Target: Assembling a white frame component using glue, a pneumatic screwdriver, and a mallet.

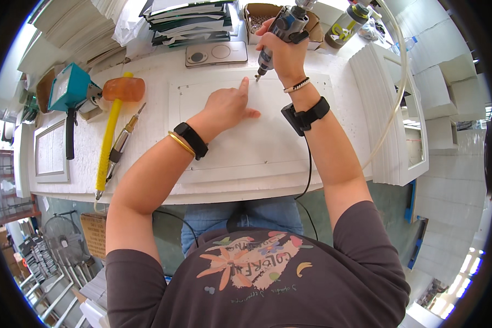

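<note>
My right hand [287, 54] is wrapped round a grey power screwdriver [288, 23], tilted so its bit points down at the far edge of a white panel [273, 134]. A small dark fastener seems to sit at the bit's tip, too small to make out. Flat on the panel rests my left hand [227, 107], its index finger stretched toward the bit and its thumb spread out. Several small dark fasteners or holes dot the panel's border.
Left on the white workbench [213, 191] lie an orange-headed mallet [124, 89], a second screwdriver tool [124, 139] and a teal box-shaped tool [66, 87]. Behind stand a silver device [216, 54], a box of screws [257, 24] and a bottle [346, 26]. White frames [387, 115] stand right, beside a hose [403, 71].
</note>
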`<state>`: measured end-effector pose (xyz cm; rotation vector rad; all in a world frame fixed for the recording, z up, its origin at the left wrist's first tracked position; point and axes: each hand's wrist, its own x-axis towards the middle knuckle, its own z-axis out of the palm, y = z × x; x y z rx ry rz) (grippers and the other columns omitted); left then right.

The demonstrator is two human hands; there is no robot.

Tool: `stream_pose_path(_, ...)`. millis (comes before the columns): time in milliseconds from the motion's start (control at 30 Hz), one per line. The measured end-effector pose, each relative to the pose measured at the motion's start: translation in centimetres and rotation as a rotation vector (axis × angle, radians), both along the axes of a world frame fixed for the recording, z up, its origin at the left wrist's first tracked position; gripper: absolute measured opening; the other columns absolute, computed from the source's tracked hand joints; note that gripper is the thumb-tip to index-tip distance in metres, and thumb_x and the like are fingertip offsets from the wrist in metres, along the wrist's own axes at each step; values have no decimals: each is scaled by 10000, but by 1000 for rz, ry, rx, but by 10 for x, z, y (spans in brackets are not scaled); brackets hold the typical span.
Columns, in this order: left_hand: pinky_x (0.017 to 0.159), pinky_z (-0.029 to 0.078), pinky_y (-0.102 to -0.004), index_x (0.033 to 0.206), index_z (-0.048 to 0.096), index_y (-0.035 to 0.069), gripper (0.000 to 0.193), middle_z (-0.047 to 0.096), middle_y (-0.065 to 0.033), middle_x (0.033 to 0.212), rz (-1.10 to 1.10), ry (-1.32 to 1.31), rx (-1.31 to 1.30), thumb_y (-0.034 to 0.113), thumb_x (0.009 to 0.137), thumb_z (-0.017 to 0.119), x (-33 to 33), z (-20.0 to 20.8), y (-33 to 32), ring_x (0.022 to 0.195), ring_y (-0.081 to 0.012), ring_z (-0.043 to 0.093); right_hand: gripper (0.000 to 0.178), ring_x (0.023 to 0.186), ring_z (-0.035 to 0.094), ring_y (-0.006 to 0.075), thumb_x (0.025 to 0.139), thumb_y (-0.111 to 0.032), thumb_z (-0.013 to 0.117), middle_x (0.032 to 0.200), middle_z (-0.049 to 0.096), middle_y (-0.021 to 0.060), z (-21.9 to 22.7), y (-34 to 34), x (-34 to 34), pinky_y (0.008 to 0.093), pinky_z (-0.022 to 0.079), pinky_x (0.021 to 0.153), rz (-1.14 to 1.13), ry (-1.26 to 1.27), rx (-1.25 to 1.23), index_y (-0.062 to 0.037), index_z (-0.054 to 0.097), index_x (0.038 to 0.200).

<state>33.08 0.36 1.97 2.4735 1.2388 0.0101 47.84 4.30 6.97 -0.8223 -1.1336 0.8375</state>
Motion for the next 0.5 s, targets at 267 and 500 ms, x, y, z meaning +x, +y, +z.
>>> stream_pose_path(267,644,470,-336,1259,398,-49,591,608,-161,799,142,-312,-126,339,852,577,-5,-12,10,794,-239,611,138,557,575,171,629,26,549,713,590,100,16,-5,17,272,466,543,298,12,116,22,563,766)
stream_pose_path(500,857,499,-219,1103,498,-86,228,563,-135,1041,488,-1313,-1338,10,907,432,10,5,3,992,-179,568,256,617,570,215,660,22,501,795,562,115,42,-68,34,353,476,672,212,82,165,-11,528,913)
